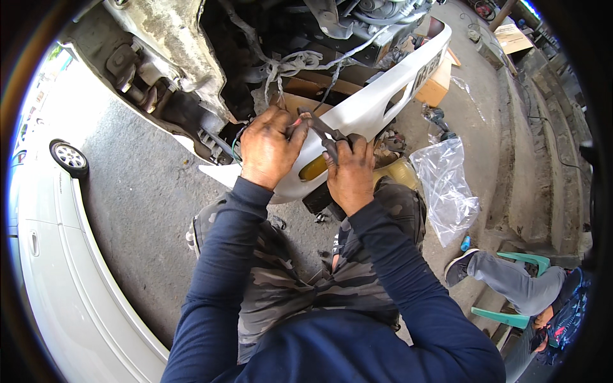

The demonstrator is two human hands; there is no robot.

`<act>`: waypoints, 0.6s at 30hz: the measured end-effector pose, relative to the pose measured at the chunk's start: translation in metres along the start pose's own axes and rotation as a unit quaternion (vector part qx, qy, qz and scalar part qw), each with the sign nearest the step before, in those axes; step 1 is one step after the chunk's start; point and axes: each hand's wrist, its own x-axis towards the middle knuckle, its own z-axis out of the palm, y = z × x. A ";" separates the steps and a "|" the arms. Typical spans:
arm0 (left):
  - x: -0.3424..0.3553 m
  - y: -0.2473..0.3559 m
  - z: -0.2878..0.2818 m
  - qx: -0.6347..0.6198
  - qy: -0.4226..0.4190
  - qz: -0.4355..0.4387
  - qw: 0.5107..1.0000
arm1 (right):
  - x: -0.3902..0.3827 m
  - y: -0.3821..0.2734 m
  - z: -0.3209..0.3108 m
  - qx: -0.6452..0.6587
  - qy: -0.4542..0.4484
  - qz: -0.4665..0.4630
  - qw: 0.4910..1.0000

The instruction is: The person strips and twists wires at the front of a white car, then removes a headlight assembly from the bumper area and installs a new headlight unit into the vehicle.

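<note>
Dark-handled pliers are gripped in my right hand, with their jaws pointing up and left toward my left fingertips. My left hand is closed in a pinch on a thin red wire, right at the jaws; most of the wire is hidden by the fingers. Both hands are above a white car bumper, which lies loose and slanted in front of my knees. A taped grey wiring harness hangs from the open front of the car just beyond my left hand.
Bare car body metal stands at the upper left. A cardboard box sits behind the bumper, and a clear plastic bag lies at right. A pale car is parked at left. Another person sits at lower right near concrete steps.
</note>
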 end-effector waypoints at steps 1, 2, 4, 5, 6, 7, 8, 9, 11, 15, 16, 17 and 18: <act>0.000 0.002 0.002 0.006 0.001 -0.013 1.000 | -0.001 -0.001 0.002 -0.003 -0.033 0.019 0.999; 0.000 0.003 0.002 0.004 0.000 -0.016 1.000 | -0.003 -0.003 0.004 -0.005 -0.052 0.025 0.998; 0.001 0.004 0.003 0.000 -0.032 -0.052 0.998 | -0.004 -0.002 0.008 0.004 -0.075 0.044 0.996; 0.001 0.004 0.002 0.011 -0.011 -0.039 0.999 | -0.004 0.000 0.010 0.013 -0.050 0.048 0.998; 0.002 0.004 0.002 0.025 0.009 -0.026 0.999 | -0.003 0.003 0.010 0.027 -0.036 0.058 0.997; 0.002 0.003 0.000 0.041 0.013 -0.027 0.999 | -0.002 0.007 0.010 0.042 -0.023 0.070 0.996; 0.001 0.003 -0.001 0.022 0.001 -0.042 0.999 | 0.000 0.012 0.008 0.063 -0.043 0.102 0.992; 0.000 0.002 -0.002 0.013 0.000 -0.036 0.999 | 0.001 0.017 0.007 0.066 -0.037 0.103 0.992; -0.001 0.000 -0.003 -0.006 -0.027 -0.054 0.998 | 0.004 0.025 0.003 0.066 -0.035 0.114 0.991; -0.002 -0.007 0.000 -0.069 0.020 0.004 0.997 | 0.005 0.029 -0.004 0.100 -0.014 0.050 0.994; -0.002 -0.009 0.000 -0.092 0.023 0.011 0.995 | 0.005 0.026 -0.004 0.082 0.019 0.010 0.996; -0.001 -0.011 0.002 -0.113 0.026 0.017 0.993 | 0.004 0.025 -0.006 0.069 0.012 0.003 0.998; -0.002 -0.012 0.003 -0.117 0.026 0.005 0.993 | 0.004 0.023 -0.006 0.056 0.008 -0.012 0.998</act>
